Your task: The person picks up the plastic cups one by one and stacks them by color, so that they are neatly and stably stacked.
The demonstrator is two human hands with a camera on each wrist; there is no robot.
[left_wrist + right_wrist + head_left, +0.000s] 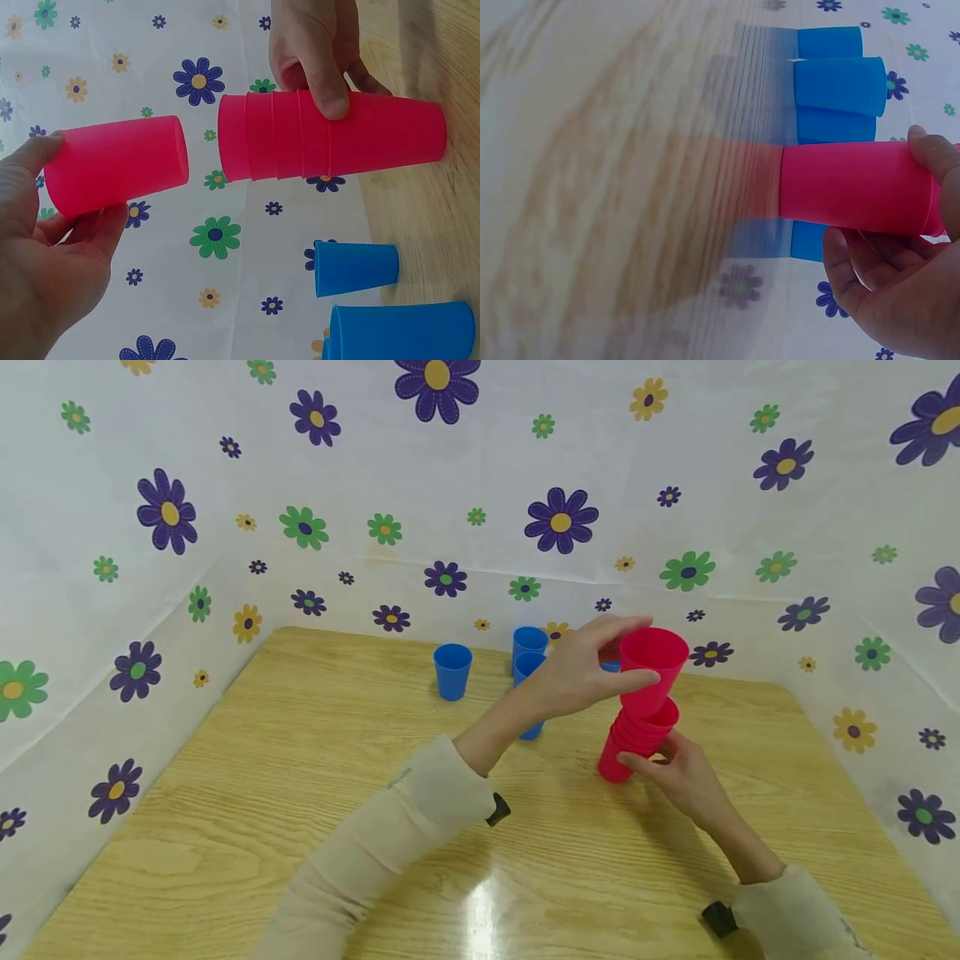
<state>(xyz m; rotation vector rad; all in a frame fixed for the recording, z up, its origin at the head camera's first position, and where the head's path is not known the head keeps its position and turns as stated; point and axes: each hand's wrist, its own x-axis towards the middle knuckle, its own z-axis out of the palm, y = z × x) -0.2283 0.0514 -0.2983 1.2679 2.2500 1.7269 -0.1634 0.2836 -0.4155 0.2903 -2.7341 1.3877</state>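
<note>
My left hand (573,670) holds a single red plastic cup (120,161) by its sides near the rim, mouth up. In the left wrist view a gap separates this cup's base from the top of a stack of nested red cups (390,129) below it. My right hand (692,781) grips that stack around its upper part, thumb on one side and fingers on the other. The stack stands upright on the table, as the right wrist view shows, its base (810,184) against the wood.
Several blue cups stand behind the hands: one blue cup (452,675) apart on the left, others (529,639) near the middle, and one (611,667) partly hidden by the left hand. A flower-printed white cloth (480,460) surrounds the wooden table (300,777).
</note>
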